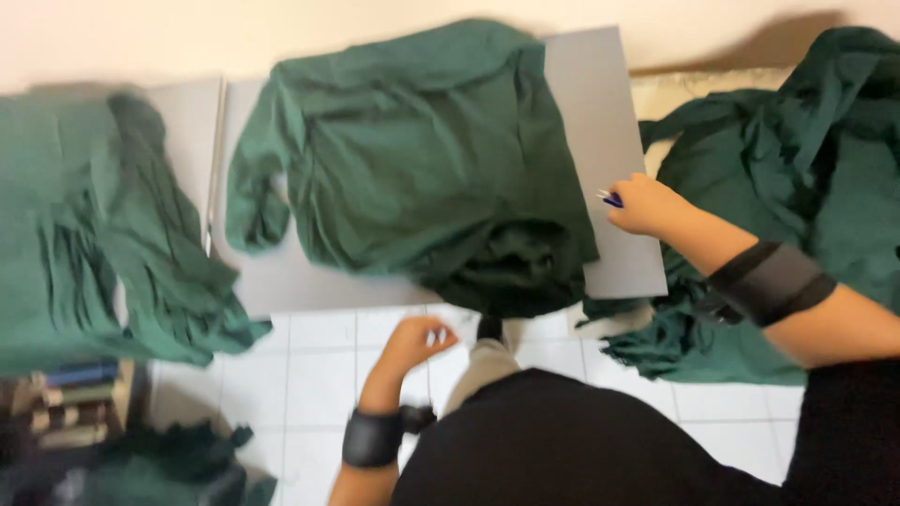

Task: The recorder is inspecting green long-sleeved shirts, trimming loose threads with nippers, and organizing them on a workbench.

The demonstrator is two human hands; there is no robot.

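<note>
A dark green garment (412,159) lies crumpled on a grey table (609,122). My right hand (642,204) rests over the table's right side, just right of the garment, closed around a small blue-and-silver tool (609,198) whose tip pokes out to the left. My left hand (412,342) hangs below the table's front edge, over the white tiled floor, with curled fingers and nothing in it. Both wrists wear black bands.
A pile of green cloth (94,234) covers a second grey surface at the left. Another heap of green fabric (797,169) lies at the right. More green cloth (178,459) and stacked books (70,403) sit at the lower left. White floor tiles (300,375) show below.
</note>
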